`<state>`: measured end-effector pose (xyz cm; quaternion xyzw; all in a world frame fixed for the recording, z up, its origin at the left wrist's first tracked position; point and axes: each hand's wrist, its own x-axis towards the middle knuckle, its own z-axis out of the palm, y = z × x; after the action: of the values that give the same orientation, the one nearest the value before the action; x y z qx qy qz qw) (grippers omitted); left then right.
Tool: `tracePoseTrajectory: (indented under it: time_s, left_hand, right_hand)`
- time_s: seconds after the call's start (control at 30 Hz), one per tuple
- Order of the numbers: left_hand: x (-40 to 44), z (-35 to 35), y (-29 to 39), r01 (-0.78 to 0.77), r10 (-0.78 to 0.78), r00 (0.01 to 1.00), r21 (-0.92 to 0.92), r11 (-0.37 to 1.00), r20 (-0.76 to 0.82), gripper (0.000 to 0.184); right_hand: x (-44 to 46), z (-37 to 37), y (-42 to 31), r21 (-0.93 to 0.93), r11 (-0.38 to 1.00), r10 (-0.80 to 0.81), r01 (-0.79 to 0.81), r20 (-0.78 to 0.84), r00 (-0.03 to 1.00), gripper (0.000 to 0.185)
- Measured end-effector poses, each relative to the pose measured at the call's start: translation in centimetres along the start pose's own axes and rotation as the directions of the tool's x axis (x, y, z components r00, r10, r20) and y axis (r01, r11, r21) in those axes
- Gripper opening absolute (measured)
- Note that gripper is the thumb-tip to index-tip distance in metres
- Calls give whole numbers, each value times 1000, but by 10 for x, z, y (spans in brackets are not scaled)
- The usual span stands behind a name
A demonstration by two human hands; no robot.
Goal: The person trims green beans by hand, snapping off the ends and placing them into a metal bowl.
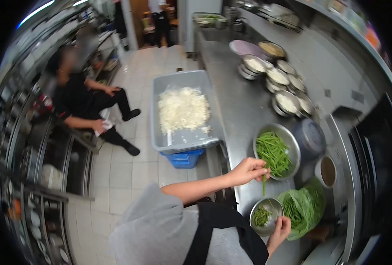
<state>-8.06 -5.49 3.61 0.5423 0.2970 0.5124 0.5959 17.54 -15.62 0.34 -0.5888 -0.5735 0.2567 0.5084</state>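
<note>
My left hand (249, 171) is closed in a pinch on a green bean (264, 186), which hangs down beside the large metal bowl. That large bowl (295, 143) holds many green beans (273, 152). Below it on the counter sits a small metal bowl (273, 206) with short green trimmings (261, 216) inside. My right hand (280, 229) is at the small bowl's right rim, fingers pinched together; whether something small is between them is unclear. Right beside it stands an open green plastic bag (313, 207) with more green beans in it.
Several bowls of white food (286, 101) stand farther along the steel counter (231, 101). A grey tub (156, 128) of chopped white food rests on a blue bin (185, 159) left of the counter. A dark container (310, 134) stands behind the beans. A person (81, 97) sits at left.
</note>
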Motion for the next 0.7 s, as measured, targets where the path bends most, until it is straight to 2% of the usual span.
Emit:
tracePoseTrajectory:
  time_s: [0.07, 0.13, 0.17, 0.2, 0.23, 0.27, 0.3, 0.33, 0.4, 0.47, 0.53, 0.6, 0.67, 0.7]
  left_hand:
    - [8, -18, 4, -80, 74, 989, -41, 996, -130, 18]
    - [14, -39, 12, -109, 96, 973, -50, 993, -212, 19]
    - [17, -46, 15, -121, 101, 963, -65, 990, -251, 20]
    - [18, -51, 16, -84, 43, 955, -130, 988, -294, 20]
    - [18, -52, 18, -85, 11, 949, -221, 971, -315, 21]
    - [18, -54, 20, -84, -22, 945, -307, 948, -328, 21]
    - [18, -57, 20, -52, -85, 940, -385, 921, -329, 22]
    - [17, -57, 18, -32, -97, 946, -386, 922, -309, 22]
    - [18, -60, 13, -98, -151, 934, -637, 764, -324, 23]
    - [21, -63, 4, -69, -178, 938, -663, 746, -297, 25]
    - [21, -67, -2, -112, -287, 909, -842, 527, -301, 27]
    - [24, -72, -4, -114, -304, 906, -863, 493, -294, 29]
    - [26, -74, -6, -156, -302, 887, -841, 518, -351, 30]
    - [25, -72, -2, -118, -330, 889, -855, 506, -318, 30]
  right_hand:
    - [-3, -10, 17, -37, 999, 39, -40, -8, 999, 9]
    - [1, -18, 27, -108, 994, -31, 34, 36, 999, 12]
    - [2, -20, 30, -100, 994, 40, -35, 50, 998, 13]
    - [0, -22, 33, -94, 989, 118, -113, 56, 991, 14]
    - [3, -27, 41, -175, 979, 132, -104, 153, 979, 14]
    - [4, -29, 39, -182, 976, 146, -119, 144, 979, 14]
    - [8, -25, 32, -287, 958, 49, -2, 154, 987, 13]
    - [11, -19, 24, -384, 917, -46, 110, 171, 984, 14]
    - [16, -15, 7, -349, 936, 0, 52, 148, 989, 15]
    - [24, -12, 2, -313, 944, -74, 104, 107, 991, 14]
    - [28, -3, -5, -310, 945, -75, 100, 93, 993, 13]
    - [33, 10, -16, -171, 982, -54, 77, 137, 989, 12]
    - [36, 22, -25, -166, 973, -139, 163, 149, 979, 11]
    - [36, 27, -32, -135, 978, -139, 160, 155, 978, 10]
